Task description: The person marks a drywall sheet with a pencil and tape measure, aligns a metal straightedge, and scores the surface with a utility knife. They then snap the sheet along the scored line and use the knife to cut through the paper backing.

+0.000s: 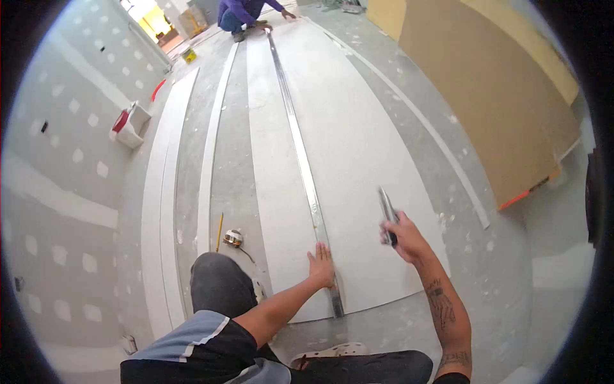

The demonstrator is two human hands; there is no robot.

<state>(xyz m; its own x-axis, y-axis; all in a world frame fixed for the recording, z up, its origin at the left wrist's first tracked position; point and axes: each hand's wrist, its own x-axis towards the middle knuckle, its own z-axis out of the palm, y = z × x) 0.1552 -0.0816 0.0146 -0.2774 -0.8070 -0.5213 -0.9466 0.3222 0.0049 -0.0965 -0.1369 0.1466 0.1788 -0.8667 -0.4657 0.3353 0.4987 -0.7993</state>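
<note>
A large white plasterboard sheet [371,173] lies flat on the floor in front of me. Along its length runs a long metal straightedge [299,147]. My left hand [322,265] rests flat on the near end of the straightedge, fingers stretched out. Held above the right part of the sheet, my right hand [401,235] is closed around a grey utility knife [386,208], whose tip points up and away from me. The knife is slightly blurred and stands apart from the straightedge.
A crouching person [246,14] has hands at the sheet's far end. Left of the sheet lie a tape measure [234,239], a pencil [220,232] and long white strips [167,185]. A white bucket [132,126] stands by the wall. Brown boards [480,89] lean at right.
</note>
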